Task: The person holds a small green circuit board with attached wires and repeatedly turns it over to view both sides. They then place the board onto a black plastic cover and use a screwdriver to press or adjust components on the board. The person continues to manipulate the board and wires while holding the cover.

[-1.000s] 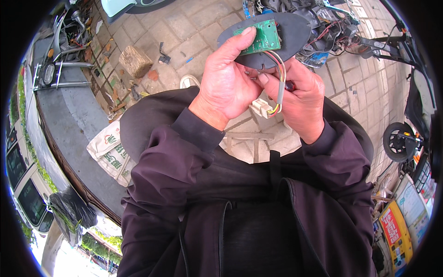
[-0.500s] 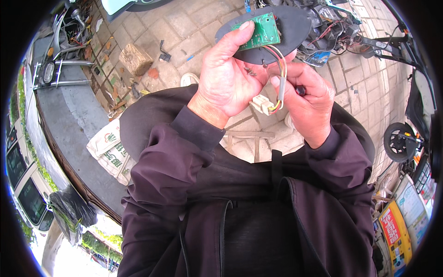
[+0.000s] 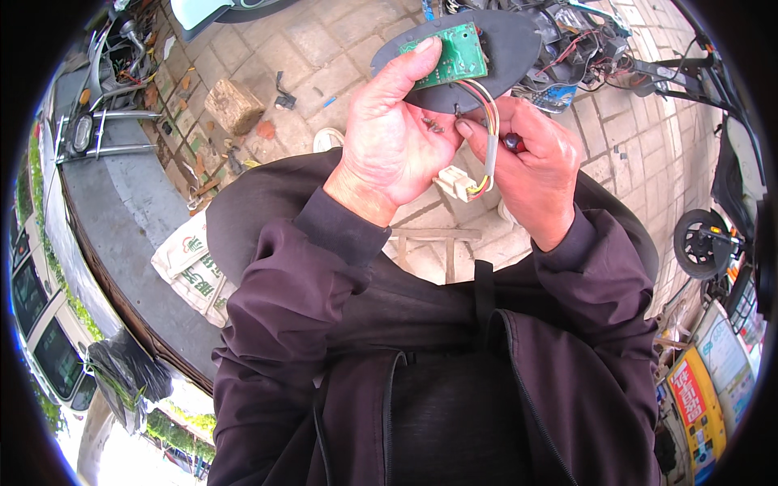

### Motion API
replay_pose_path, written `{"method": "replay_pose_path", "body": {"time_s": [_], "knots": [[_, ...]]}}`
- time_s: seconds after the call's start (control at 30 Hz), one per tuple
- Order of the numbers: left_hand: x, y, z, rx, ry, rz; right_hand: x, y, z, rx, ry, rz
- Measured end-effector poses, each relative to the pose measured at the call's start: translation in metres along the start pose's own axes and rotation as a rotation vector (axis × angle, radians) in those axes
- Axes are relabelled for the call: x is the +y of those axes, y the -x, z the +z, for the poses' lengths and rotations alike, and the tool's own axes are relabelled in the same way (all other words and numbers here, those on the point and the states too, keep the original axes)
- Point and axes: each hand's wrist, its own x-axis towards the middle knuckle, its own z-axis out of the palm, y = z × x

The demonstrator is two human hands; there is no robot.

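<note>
My left hand (image 3: 385, 138) grips a dark grey oval plastic housing (image 3: 515, 53) from below, its thumb pressed on a green circuit board (image 3: 460, 55) lying on it. Several small screws (image 3: 432, 125) rest on that palm. From the board a bundle of coloured wires (image 3: 491, 121) loops down to a white plug connector (image 3: 456, 183), which hangs between my hands. My right hand (image 3: 539, 158) is closed, with thumb and forefinger pinching a small dark screw (image 3: 456, 110) at the housing's near edge. A dark, reddish rounded handle (image 3: 513, 142) is tucked in its curled fingers; the rest of that tool is hidden.
Beyond my hands, a partly dismantled vehicle (image 3: 567, 57) with loose wiring stands on paving. A wooden block (image 3: 234, 106) and small scraps lie ahead to the left. A grey platform (image 3: 130, 206) with a printed cloth bag (image 3: 193, 267) is at left. A wheel (image 3: 701, 247) stands at right.
Both hands and the housing have shifted slightly left. My right thumb and forefinger have come up to pinch the screw by the housing's edge, and the tucked handle has turned.
</note>
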Motion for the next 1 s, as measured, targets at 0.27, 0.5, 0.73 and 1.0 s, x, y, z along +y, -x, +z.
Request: {"method": "replay_pose_path", "body": {"time_s": [0.27, 0.5, 0.73, 1.0], "knots": [[-0.004, 0.000, 0.000, 0.037, 0.001, 0.017, -0.002, -0.001, 0.001, 0.003, 0.055, -0.031], [0.004, 0.001, 0.002, -0.097, -0.007, -0.093, -0.004, -0.002, 0.002, 0.013, -0.144, 0.008], [-0.003, 0.002, 0.007, 0.005, 0.040, -0.008, -0.006, -0.004, -0.002, -0.002, -0.060, 0.096], [0.000, -0.001, -0.006, -0.083, -0.009, -0.053, -0.003, -0.007, -0.005, -0.080, -0.043, 0.054]]}}
